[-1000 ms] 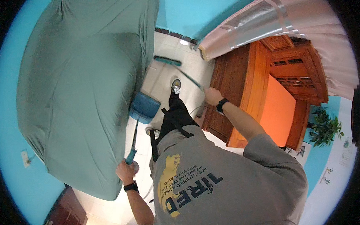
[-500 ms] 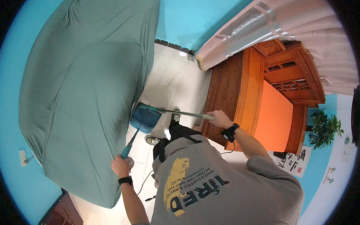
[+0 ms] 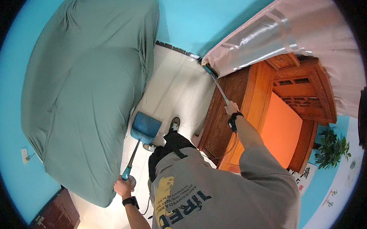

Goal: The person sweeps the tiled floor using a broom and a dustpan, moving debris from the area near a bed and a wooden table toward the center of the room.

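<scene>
My left hand is closed around the teal grip of a long-handled dustpan. Its blue pan is at floor level in front of my feet, beside the draped green cover. My right hand grips the shaft of a broom, which stretches away from me. The broom's green head is at the lower hem of the pink curtain, by the corner of the wooden furniture. Its bristles are partly hidden, and I cannot tell whether they touch the floor.
A large object under a green cover takes up the left side. Carved wooden furniture with an orange seat stands on the right. Pale tiled floor runs between them to the blue wall. A potted plant is at far right.
The broom has swung from the dustpan out to the far right, up to the curtain hem, as my right arm reached forward. My left hand and the dustpan have shifted slightly.
</scene>
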Demonstrator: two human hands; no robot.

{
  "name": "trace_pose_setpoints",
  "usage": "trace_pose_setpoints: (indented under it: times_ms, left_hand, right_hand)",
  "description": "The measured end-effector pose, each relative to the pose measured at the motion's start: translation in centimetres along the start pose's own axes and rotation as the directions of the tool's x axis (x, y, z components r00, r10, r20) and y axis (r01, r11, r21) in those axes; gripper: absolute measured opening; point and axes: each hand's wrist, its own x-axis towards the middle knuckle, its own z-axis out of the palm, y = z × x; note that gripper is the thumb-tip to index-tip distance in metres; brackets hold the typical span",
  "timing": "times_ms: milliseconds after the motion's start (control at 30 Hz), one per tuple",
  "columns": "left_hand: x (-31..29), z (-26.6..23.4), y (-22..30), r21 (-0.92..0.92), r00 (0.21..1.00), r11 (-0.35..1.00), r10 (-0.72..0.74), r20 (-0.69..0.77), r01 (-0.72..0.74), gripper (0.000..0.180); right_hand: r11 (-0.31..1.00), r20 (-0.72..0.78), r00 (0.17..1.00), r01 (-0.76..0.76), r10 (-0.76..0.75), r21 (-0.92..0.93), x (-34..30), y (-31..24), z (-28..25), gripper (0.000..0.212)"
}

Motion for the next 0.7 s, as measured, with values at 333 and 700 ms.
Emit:
trace_pose_setpoints:
  times_ms: [333, 700]
  left_hand:
    - [-1.6, 0.0, 1.2, -0.030, 0.997, 0.999, -0.029, -0.066, 0.027, 0.022]
    - [0.5, 2.8, -0.4, 0.039, 1.000, 0.999, -0.005, 0.009, 0.004, 0.027]
  right_hand:
    - [0.979, 0.259, 0.944, 0.201, -0.206, 0.045, -14.1, -0.8, 4.0, 0.032]
    - [0.850, 0.103, 0.974, 0.121, -0.201, 0.513, -14.9, 5.9, 3.6, 0.034]
